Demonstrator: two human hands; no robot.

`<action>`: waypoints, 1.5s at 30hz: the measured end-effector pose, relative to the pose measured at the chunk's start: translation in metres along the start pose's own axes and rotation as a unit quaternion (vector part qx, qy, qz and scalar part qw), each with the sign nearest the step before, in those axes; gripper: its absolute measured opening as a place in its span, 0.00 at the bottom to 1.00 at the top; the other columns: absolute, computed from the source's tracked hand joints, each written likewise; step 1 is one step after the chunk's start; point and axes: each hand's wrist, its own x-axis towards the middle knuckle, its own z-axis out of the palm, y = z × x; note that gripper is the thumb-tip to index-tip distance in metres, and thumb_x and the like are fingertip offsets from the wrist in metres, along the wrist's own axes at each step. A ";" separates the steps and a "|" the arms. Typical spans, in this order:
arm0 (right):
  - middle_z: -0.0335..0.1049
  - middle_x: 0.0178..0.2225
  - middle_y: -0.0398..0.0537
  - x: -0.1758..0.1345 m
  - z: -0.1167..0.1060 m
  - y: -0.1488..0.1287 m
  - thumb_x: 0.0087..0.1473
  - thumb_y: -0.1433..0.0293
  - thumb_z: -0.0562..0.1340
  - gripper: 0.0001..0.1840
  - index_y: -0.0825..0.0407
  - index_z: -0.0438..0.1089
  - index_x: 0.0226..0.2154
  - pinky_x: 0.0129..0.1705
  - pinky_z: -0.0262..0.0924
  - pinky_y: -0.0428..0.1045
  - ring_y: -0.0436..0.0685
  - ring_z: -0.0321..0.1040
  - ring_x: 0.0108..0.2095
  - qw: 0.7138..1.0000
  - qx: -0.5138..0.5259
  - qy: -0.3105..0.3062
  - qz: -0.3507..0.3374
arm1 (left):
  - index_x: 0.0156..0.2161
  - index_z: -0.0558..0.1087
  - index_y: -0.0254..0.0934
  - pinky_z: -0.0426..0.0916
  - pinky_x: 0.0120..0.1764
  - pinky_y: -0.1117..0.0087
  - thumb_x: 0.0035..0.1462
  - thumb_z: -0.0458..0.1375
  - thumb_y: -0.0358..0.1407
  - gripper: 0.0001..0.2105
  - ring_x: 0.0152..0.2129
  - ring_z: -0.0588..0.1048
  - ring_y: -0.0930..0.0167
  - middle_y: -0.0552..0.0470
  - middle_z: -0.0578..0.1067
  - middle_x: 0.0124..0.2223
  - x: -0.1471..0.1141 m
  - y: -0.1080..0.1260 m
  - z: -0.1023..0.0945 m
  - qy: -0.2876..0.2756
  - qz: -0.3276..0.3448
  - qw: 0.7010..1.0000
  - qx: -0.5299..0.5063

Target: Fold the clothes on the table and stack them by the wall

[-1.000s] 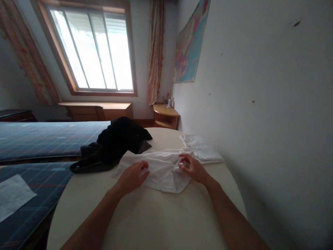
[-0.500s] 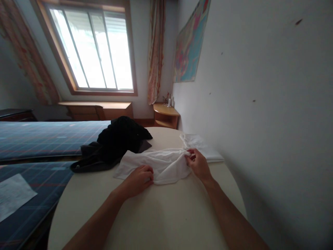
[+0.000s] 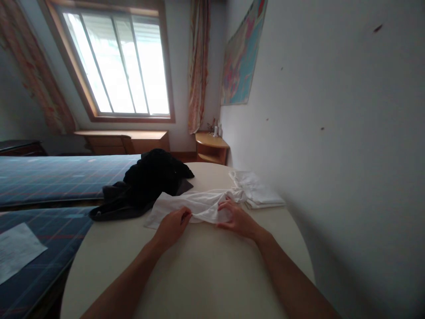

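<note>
A thin white cloth (image 3: 202, 204), wrinkled and bunched toward its right end, lies across the round table (image 3: 199, 274). At its near edge my left hand (image 3: 172, 226) is closed, thumb and forefinger pinching the fabric. My right hand (image 3: 237, 219) rests over the cloth's right part with thumb and fingers apart, fabric showing between them. Just beyond that hand is a second white cloth (image 3: 257, 190), partly folded, meeting the bunched end; whether the two are joined I cannot tell.
Black clothing (image 3: 156, 177) is heaped at the table's far left. Beds with blue plaid covers (image 3: 66, 177) stand to the left, a sheet of paper (image 3: 21, 250) on the nearer one. A white wall (image 3: 332, 177) runs close along the right. A corner shelf (image 3: 212, 141) stands behind.
My right hand has left the gathered part and moved left and nearer, its fingers spreading. My left hand has closed on the near edge, which has shifted away from me.
</note>
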 end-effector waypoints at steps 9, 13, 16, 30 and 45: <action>0.69 0.55 0.51 0.004 0.007 0.014 0.59 0.69 0.62 0.05 0.49 0.72 0.40 0.66 0.45 0.68 0.65 0.48 0.67 0.999 -0.042 -0.021 -0.021 | 0.44 0.69 0.40 0.66 0.38 0.68 0.67 0.46 0.41 0.11 0.34 0.76 0.66 0.51 0.78 0.37 0.002 -0.003 0.004 0.060 0.019 0.997 -0.033; 0.65 0.58 0.55 0.002 0.011 0.004 0.49 0.62 0.71 0.22 0.51 0.69 0.46 0.65 0.47 0.67 0.70 0.46 0.67 0.998 -0.068 -0.002 0.001 | 0.44 0.70 0.40 0.66 0.38 0.68 0.68 0.47 0.41 0.11 0.34 0.77 0.66 0.51 0.78 0.38 0.001 0.001 0.002 0.078 0.022 0.996 -0.031; 0.67 0.54 0.56 0.005 0.020 -0.003 0.49 0.66 0.70 0.21 0.52 0.69 0.45 0.66 0.47 0.66 0.69 0.51 0.65 0.994 -0.104 0.032 0.001 | 0.44 0.70 0.40 0.67 0.38 0.69 0.68 0.47 0.41 0.11 0.33 0.76 0.67 0.51 0.78 0.38 0.000 0.006 0.000 0.095 0.031 0.994 -0.046; 0.75 0.34 0.50 0.005 -0.008 -0.010 0.65 0.66 0.53 0.12 0.50 0.69 0.43 0.39 0.62 0.52 0.59 0.73 0.36 0.988 -0.077 0.113 0.076 | 0.45 0.73 0.41 0.67 0.45 0.67 0.62 0.56 0.36 0.07 0.42 0.76 0.64 0.50 0.78 0.45 -0.003 0.005 -0.003 -0.026 0.096 0.993 0.062; 0.74 0.27 0.44 -0.077 -0.077 -0.091 0.58 0.55 0.61 0.19 0.52 0.79 0.38 0.27 0.57 0.43 0.50 0.67 0.26 0.909 0.129 -0.367 0.149 | 0.48 0.76 0.42 0.71 0.35 0.69 0.60 0.56 0.46 0.16 0.34 0.79 0.66 0.50 0.81 0.41 -0.050 0.055 -0.073 -0.489 -0.005 0.852 -0.188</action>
